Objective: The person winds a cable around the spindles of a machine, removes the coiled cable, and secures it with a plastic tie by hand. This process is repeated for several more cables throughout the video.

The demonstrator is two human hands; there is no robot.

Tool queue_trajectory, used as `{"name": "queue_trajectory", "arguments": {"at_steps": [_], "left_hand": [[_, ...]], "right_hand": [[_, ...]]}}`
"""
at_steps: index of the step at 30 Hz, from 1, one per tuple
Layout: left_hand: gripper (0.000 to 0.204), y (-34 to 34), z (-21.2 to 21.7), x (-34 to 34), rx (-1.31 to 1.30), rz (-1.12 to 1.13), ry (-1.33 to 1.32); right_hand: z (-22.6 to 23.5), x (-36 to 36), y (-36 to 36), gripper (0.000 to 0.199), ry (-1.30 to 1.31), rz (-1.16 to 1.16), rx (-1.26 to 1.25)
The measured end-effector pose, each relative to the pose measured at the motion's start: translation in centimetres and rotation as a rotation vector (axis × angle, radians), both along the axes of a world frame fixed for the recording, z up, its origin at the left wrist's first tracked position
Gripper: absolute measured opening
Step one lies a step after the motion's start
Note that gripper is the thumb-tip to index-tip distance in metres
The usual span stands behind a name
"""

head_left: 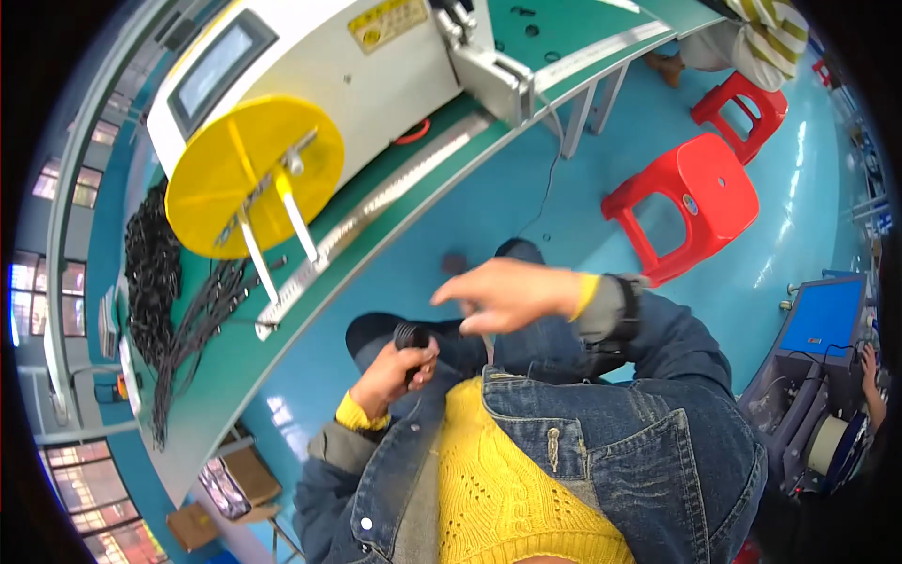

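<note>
The left hand (390,371) has its grip clamped round a black coil (411,335), above the lap and already gathered. The right hand's (512,291) grip is apart, with nothing visible in it. Black cables (150,273) remain heaped, uncoiled, on the counter (224,395); the yellow disc's (254,179) rods are bare. The cardboard box's (254,475) contents cannot be made out.

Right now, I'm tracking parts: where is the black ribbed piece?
In the head view, the black ribbed piece is left of centre, gripped in the left hand, below and left of the right hand.
</note>
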State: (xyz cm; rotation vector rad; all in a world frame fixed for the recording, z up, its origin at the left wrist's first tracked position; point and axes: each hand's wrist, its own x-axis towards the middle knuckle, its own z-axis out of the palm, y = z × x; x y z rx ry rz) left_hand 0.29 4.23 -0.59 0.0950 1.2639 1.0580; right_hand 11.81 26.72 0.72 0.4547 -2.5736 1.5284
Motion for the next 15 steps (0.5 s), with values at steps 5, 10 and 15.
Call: {"name": "queue_trajectory", "arguments": {"at_steps": [5,10,15], "left_hand": [[0.009,-0.6,-0.5,0.0,0.139,0.2,-0.062],[0.01,0.7,-1.2,-0.2,0.085,0.242,-0.058],[0.008,0.7,-0.6,-0.9,0.029,0.362,-0.083]], "right_hand": [[4.2,2.4,16.9,0.015,0.074,-0.846,-0.072],[0.0,-4.3,28.8,0.021,0.142,-1.187,0.559],[-1.2,-9.5,34.6,0.019,-0.202,-1.039,0.822]]}}
